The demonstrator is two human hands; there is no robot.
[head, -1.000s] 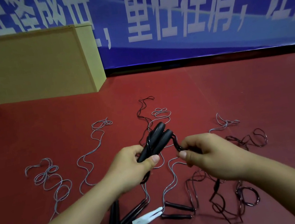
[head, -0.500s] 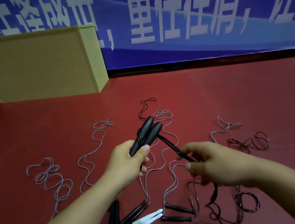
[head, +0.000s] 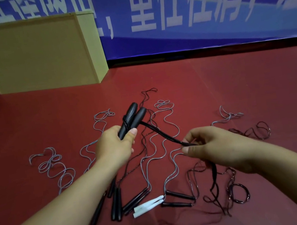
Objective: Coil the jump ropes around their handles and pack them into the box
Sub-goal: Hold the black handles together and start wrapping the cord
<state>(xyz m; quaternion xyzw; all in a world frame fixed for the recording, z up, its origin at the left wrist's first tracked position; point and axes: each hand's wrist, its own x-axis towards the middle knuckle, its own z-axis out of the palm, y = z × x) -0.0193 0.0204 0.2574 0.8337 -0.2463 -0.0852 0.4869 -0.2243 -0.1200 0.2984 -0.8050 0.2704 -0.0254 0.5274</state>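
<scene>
Box (head: 34, 55): stands far beyond both grips, up and to the left on the red floor (head: 216, 89); its opening is not visible from here, so nothing can be said of what it holds.
Loose ropes (head: 154, 149): grey and dark cords lie spread under and between the grips, their handles (head: 177, 200) nearer the person. Risk: the trailing black cord may snag one of them and drag it along as winding goes on.
Black rope (head: 167, 136): runs taut from the paired handles down to the right grip, then hangs in slack loops beneath it. Risk: if tension drops, the few turns near the handle tops could slip loose.
Left hand (head: 115, 150): grip closed around the two black handles (head: 133, 118), thumb pressed on their side, holding them tilted up and away.
Right hand (head: 215, 147): grip nearly closed, thumb and fingers pinching the black rope to the right of and below the handles.
</scene>
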